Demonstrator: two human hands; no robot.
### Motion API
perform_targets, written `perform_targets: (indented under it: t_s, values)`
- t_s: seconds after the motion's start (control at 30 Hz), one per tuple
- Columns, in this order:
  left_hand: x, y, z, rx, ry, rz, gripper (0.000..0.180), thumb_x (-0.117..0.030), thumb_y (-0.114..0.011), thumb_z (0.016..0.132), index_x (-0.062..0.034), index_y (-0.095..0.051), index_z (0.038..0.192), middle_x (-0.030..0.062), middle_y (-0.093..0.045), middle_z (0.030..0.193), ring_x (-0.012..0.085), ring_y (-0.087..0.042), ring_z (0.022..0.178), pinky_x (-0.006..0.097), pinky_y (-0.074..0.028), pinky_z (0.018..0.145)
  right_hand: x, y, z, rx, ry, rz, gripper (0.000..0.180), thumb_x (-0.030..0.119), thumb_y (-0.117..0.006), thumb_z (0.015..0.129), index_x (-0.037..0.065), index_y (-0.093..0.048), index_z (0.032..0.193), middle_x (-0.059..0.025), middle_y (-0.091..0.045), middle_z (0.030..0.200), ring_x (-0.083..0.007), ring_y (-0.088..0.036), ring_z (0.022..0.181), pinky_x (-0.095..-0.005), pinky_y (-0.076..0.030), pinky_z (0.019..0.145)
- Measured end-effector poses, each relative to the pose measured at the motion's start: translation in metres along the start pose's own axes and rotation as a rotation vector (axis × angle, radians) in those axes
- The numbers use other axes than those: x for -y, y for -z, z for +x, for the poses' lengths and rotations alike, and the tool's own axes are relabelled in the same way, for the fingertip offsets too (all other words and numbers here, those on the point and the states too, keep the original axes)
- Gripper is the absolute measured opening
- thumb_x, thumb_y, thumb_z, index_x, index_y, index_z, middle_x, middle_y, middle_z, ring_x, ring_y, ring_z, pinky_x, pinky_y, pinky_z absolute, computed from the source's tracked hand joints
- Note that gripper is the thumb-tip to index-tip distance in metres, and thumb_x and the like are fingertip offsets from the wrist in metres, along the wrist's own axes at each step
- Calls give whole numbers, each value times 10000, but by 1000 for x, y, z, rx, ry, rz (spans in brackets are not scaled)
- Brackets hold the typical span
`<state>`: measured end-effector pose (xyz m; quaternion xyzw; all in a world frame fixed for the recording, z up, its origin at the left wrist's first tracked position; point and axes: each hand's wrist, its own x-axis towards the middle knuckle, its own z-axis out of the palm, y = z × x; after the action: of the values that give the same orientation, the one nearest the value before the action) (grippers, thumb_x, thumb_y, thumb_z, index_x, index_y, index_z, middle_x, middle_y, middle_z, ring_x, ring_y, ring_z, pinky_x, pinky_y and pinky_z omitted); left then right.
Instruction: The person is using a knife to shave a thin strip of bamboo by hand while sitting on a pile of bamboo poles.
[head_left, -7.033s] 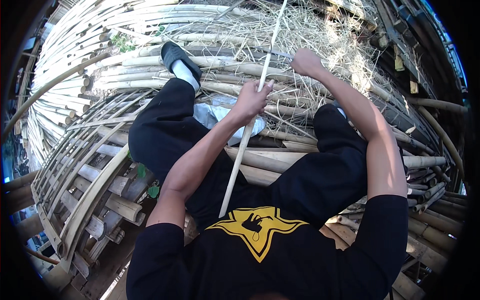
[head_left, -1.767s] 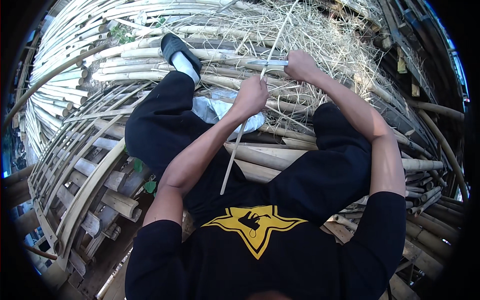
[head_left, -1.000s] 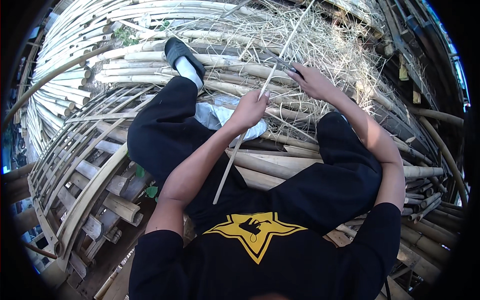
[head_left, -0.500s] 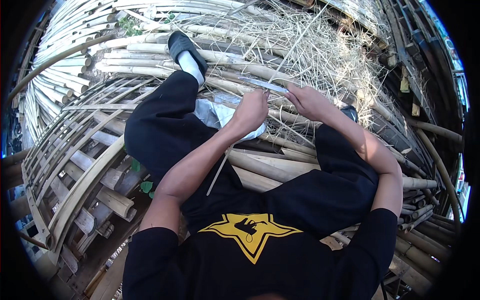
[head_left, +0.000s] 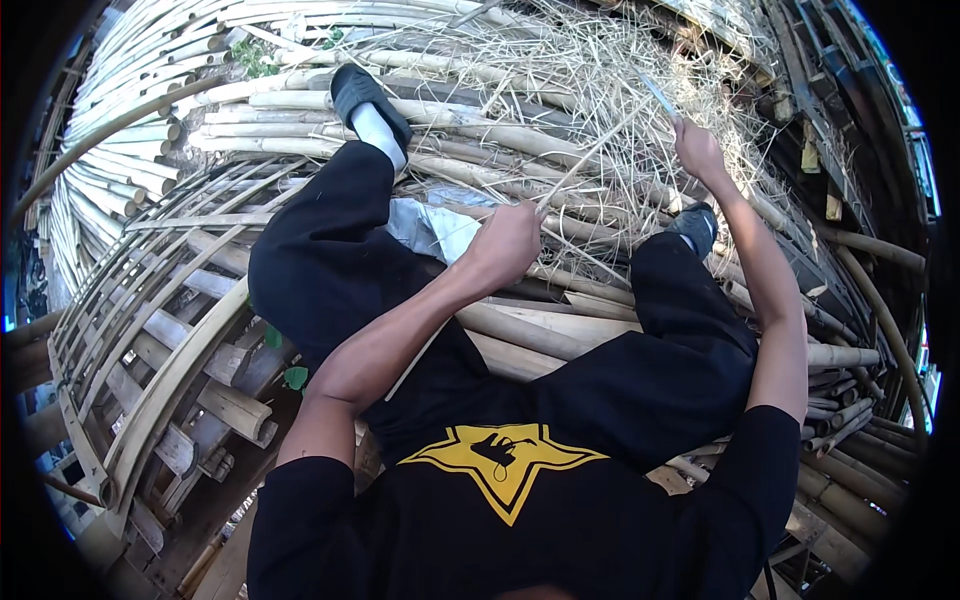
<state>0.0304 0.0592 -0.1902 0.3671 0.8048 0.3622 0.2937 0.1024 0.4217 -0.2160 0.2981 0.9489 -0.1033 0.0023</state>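
My left hand [head_left: 507,242] is closed around a thin bamboo strip [head_left: 577,176]. One end of the strip reaches up and away over the shavings, and the other runs back beneath my forearm toward my lap. Farther out to the right, my right hand [head_left: 698,150] grips a knife [head_left: 660,96], its handle hidden in my fist and its pale blade aimed up and left. The blade is apart from the strip, over the heap of bamboo shavings [head_left: 590,75]. A whitish plastic sheet [head_left: 430,230] lies just left of my left hand, beside my leg.
Bamboo poles [head_left: 480,130] lie across the ground in front, under my sandals [head_left: 368,100]. An open lattice of split bamboo [head_left: 165,300] stands at my left, with stacked poles [head_left: 110,180] beyond. A wooden frame [head_left: 830,110] rises at the far right, above more bamboo poles [head_left: 840,410].
My right hand has swung up and right with the knife, away from the strip. My left hand still holds the strip, shifted slightly nearer, and the strip's far end now points up and right.
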Motion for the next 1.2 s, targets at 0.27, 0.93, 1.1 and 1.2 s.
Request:
perform_targets:
  t_s: [0.27,0.93,1.1,1.2]
  values:
    - [9,0,17,-75,21,-67,322,-208,-428,939,63,-544,810,254,-561,668,423,-556,667,473,-416,628,58,12,-45,60,208,379,425,343,-373,975,-24,-514,813,-206,-505,612,-344,-467,543,-419,-387,573]
    - [0,-3,17,-129,12,-85,373,-243,-410,953,59,-539,777,250,-546,623,403,-543,601,467,-407,600,90,-27,-66,49,664,92,380,414,-373,947,62,-469,840,-176,-533,576,-404,-540,565,-492,-418,518]
    - [17,0,-14,-65,-74,-101,360,-245,-442,951,46,-542,763,195,-519,608,322,-483,560,424,-395,579,-43,47,23,-148,-85,-138,498,400,-319,955,-13,-589,889,-242,-631,808,-408,-614,799,-498,-472,718]
    - [-3,10,-10,61,2,-124,358,-252,-445,950,44,-529,767,198,-530,635,326,-499,591,426,-401,596,-126,49,36,-228,-365,-130,575,437,-263,945,-15,-614,993,-280,-608,987,-409,-584,955,-484,-440,823]
